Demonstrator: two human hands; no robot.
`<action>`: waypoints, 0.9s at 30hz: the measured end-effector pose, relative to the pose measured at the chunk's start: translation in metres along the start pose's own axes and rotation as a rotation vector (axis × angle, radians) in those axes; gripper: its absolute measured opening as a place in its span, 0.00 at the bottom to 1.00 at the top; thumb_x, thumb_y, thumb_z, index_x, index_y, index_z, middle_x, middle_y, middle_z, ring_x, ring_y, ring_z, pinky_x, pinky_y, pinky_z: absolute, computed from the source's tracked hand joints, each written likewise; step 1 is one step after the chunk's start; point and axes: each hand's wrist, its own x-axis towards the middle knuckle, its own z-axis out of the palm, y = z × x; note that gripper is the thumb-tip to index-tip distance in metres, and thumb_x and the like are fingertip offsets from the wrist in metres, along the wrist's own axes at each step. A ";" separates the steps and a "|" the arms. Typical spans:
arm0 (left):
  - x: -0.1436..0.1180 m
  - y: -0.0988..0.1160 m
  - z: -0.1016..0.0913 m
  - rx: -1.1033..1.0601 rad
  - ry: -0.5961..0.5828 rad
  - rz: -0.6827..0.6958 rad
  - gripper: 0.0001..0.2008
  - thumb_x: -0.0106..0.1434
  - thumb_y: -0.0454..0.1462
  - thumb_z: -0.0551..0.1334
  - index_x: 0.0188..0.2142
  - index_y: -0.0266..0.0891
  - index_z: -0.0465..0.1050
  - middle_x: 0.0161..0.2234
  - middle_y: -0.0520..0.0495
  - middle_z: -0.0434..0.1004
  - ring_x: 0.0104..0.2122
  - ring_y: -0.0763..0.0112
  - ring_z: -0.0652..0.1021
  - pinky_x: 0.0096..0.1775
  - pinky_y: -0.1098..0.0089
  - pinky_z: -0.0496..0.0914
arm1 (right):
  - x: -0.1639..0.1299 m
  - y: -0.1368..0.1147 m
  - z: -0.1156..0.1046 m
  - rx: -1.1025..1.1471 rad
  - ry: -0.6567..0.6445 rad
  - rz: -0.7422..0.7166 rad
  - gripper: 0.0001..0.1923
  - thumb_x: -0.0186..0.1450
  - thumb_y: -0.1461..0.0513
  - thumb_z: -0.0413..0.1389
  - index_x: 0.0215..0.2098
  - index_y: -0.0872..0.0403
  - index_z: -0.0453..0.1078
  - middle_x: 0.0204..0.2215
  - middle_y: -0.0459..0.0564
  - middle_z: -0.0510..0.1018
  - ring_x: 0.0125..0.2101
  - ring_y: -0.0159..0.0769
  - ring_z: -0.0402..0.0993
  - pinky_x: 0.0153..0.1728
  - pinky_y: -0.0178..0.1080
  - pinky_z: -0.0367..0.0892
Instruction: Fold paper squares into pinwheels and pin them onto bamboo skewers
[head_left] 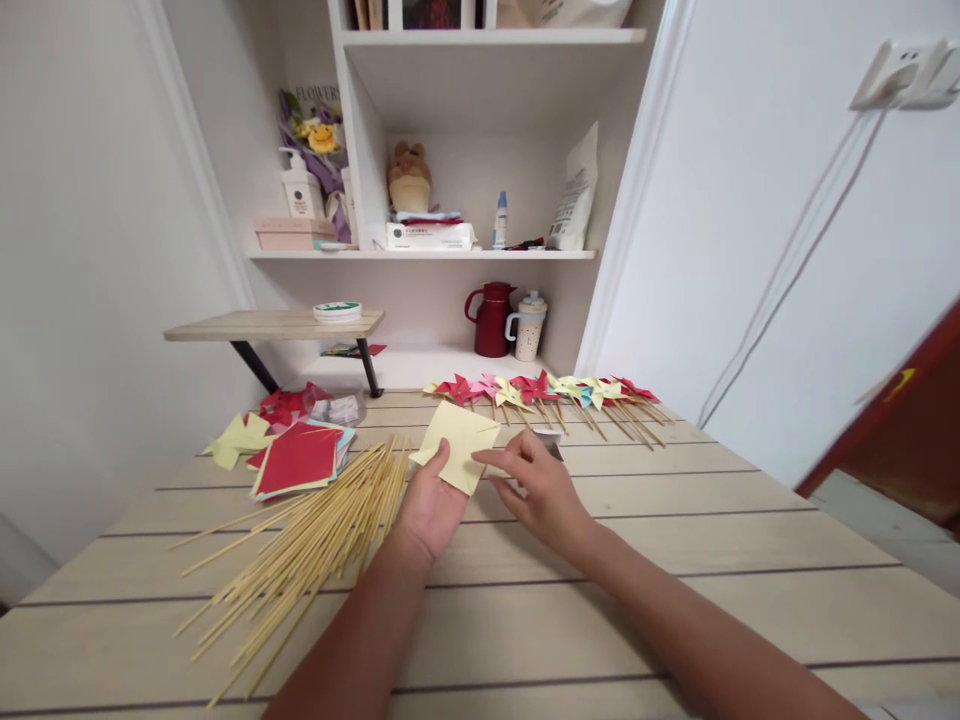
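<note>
A pale yellow square of paper (459, 440) with short slits near its corners lies in my left hand (435, 505). My left thumb presses on its face, and the other fingers are hidden behind it. My right hand (536, 485) is at the paper's right edge, its index fingertip touching or just over the sheet. The right thumb stands apart from that finger, with nothing visible between them. To the left lies a loose pile of thin wooden sticks (322, 540). Beyond them is a stack of coloured paper squares with a red one (300, 462) on top.
Several finished paper pinwheels (532, 388) on sticks lie along the table's back edge. A yellow folded pinwheel (238, 440) and a clear box (337, 408) sit at left, near a small raised shelf (262, 324). A red jug (493, 322) and a cup (530, 330) stand behind.
</note>
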 end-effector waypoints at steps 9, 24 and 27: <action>-0.004 0.001 0.003 -0.033 -0.053 -0.028 0.20 0.71 0.38 0.56 0.60 0.33 0.68 0.56 0.37 0.76 0.57 0.59 0.75 0.58 0.61 0.69 | -0.004 0.006 0.007 -0.119 0.009 0.045 0.13 0.68 0.66 0.54 0.47 0.47 0.75 0.32 0.48 0.66 0.29 0.35 0.67 0.28 0.37 0.64; -0.004 -0.008 0.001 0.056 -0.125 -0.081 0.17 0.69 0.38 0.59 0.55 0.35 0.72 0.53 0.38 0.78 0.50 0.58 0.78 0.53 0.57 0.72 | 0.006 0.012 0.003 0.157 0.159 0.185 0.05 0.64 0.63 0.62 0.31 0.52 0.79 0.26 0.46 0.66 0.26 0.33 0.65 0.27 0.35 0.62; -0.003 -0.008 0.000 0.093 -0.130 -0.060 0.17 0.68 0.38 0.61 0.55 0.37 0.72 0.54 0.39 0.77 0.50 0.59 0.78 0.53 0.58 0.72 | 0.007 0.012 0.002 0.182 0.151 0.277 0.05 0.63 0.62 0.63 0.29 0.52 0.79 0.25 0.46 0.68 0.26 0.33 0.65 0.26 0.36 0.61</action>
